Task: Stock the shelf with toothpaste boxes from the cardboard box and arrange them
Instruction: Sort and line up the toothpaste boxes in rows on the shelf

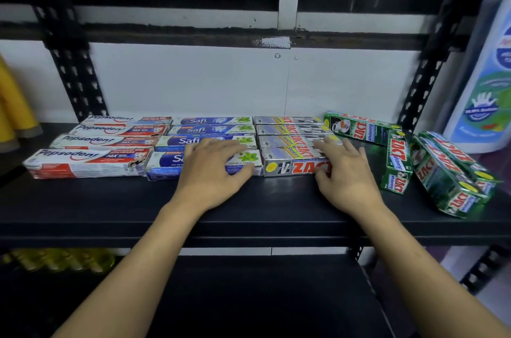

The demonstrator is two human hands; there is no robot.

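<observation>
On the silver boxes (287,133) right hand (345,174) lies flat, left hand (213,169) just beside, probably gripping nothing; push rows flush.

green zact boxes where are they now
Head view: the green Zact boxes lie scattered at the right end of the shelf, right of the silver Zact rows and the right hand, near a white bottle.
</observation>
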